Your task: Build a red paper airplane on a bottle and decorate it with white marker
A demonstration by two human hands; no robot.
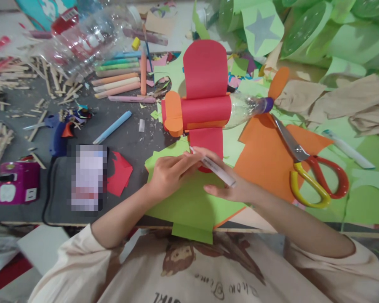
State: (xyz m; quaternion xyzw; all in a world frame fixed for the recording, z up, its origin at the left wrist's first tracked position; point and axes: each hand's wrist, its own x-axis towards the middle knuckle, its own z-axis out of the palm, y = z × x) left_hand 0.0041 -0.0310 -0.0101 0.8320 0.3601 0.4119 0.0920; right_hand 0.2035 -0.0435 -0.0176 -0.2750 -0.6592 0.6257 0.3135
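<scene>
Just beyond both hands: red & orange paper-wrapped bottle (205, 111) w/ 2 red flaps (206, 69). R hand (231, 193) holds white pen (219, 171) along its fingers, thumb spread; L hand (169, 173) by R fingertips, can't tell if pinching. Under both: green paper (183, 204); scissors (298, 150) right of R hand.

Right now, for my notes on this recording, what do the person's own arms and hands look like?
Both the left hand and right hand are ungloved, with no watch or bracelet visible. Forearms are bare below loose, cream-coloured sleeves. The matching shirt has a brown printed figure and dark lettering across the front.
</scene>
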